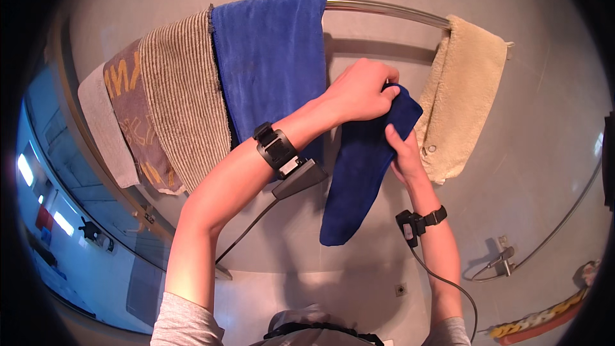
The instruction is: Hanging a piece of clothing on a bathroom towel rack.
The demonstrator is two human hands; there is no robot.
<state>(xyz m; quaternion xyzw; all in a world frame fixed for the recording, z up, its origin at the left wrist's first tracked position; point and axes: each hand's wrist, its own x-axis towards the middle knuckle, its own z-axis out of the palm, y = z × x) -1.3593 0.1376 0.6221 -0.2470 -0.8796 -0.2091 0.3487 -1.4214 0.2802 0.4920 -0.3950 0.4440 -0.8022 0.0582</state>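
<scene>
A dark blue cloth towel (358,178), folded lengthwise, hangs down between my two hands in front of the tiled wall. My left hand (367,90) pinches its top edge between thumb and fingers. Lower on the right side, my right hand (406,151) grips the towel's edge, thumb on the front and fingers behind. Above and beyond is a metal towel rail (384,8). A larger blue towel (274,62) is draped over the rail to the left, and a cream towel (466,101) hangs at its right end.
Left of the blue towel hang a striped towel (185,91), a purple-brown patterned towel (132,110) and a pale towel (108,125). A shower fitting with a hose (504,262) is on the right wall. A floor drain (400,290) lies below. Cabled bands circle both wrists.
</scene>
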